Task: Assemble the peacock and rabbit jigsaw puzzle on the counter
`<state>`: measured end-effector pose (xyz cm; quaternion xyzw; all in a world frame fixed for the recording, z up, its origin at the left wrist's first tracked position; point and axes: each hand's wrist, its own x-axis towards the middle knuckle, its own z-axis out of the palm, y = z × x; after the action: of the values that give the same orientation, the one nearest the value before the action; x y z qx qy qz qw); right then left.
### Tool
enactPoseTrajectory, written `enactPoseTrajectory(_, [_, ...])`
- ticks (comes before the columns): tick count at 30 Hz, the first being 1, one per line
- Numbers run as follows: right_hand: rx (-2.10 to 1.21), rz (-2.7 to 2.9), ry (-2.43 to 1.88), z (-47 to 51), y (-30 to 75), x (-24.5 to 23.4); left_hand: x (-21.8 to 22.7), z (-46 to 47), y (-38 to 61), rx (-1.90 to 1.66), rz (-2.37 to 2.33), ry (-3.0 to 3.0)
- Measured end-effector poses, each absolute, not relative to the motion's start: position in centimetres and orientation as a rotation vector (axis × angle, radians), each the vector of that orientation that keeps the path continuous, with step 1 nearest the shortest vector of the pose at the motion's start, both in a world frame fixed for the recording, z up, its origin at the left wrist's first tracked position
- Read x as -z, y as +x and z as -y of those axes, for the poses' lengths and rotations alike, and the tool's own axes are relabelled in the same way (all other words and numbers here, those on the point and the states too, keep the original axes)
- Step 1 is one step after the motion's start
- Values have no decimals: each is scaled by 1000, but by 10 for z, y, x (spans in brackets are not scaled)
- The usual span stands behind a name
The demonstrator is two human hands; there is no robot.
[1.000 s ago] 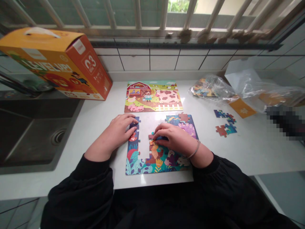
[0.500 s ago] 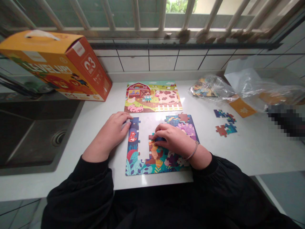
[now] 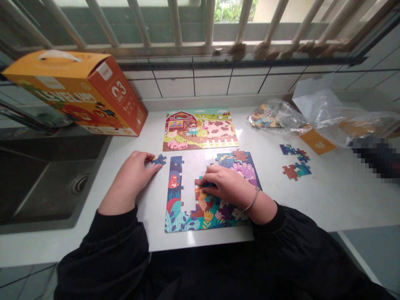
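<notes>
Left of the partly assembled jigsaw puzzle (image 3: 175, 225), my left hand (image 3: 136, 175) pinches a dark blue puzzle piece (image 3: 160, 159) with yellow on it, between thumb and fingers. My right hand (image 3: 223, 181) lies over the middle of the puzzle, its bent fingertips touching the pieces around an orange animal; whether a piece is between them I cannot make out. A gap of bare counter runs between the puzzle's left column and its right part. Behind it lies a completed farm puzzle (image 3: 200, 130) with a barn and a cow.
Several loose puzzle pieces (image 3: 296, 171) lie on the right. Behind them are a clear bag of pieces (image 3: 275, 116) and an opened box with plastic wrap (image 3: 318, 104). An orange box (image 3: 78, 96) stands at the back left by the dark sink (image 3: 37, 179).
My left hand has moved left, away from the puzzle's upper left edge, and a dark blue piece now shows in its fingers. My right hand has stayed almost in place.
</notes>
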<state>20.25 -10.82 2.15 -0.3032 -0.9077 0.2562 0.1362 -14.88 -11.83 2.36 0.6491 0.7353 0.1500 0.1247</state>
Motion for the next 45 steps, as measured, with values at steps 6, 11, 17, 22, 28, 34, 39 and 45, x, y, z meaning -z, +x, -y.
enactPoseTrajectory(6, [-754, 2583, -871, 109, 203, -19, -36, 122, -139, -556, -2199, 1769])
enactPoseTrajectory(11, [-686, 2178, -1112, 105, 212, -27, -42, 124, -123, -831, -2079, 1593])
enactPoseTrajectory(17, [-743, 1791, -1339, 101, 220, -32, -45, 124, -103, -1034, -1527, 1439])
enactPoseTrajectory(22, [-805, 1811, -1315, 102, 216, -30, -53, 132, -86, -882, -1559, 1584])
enactPoseTrajectory(28, [-815, 1791, -1327, 101, 215, -29, -53, 127, -69, -1013, -1463, 1258])
enactPoseTrajectory(34, [-738, 1679, -1360, 92, 234, -36, -55, 109, -53, -974, -1415, 1191])
enactPoseTrajectory(39, [-403, 1390, -1605, 70, 320, -32, -51, 99, -60, -1034, -1473, 1262])
enactPoseTrajectory(45, [18, 1257, -2112, 94, 443, -11, -43, 102, -78, -997, -1600, 1208])
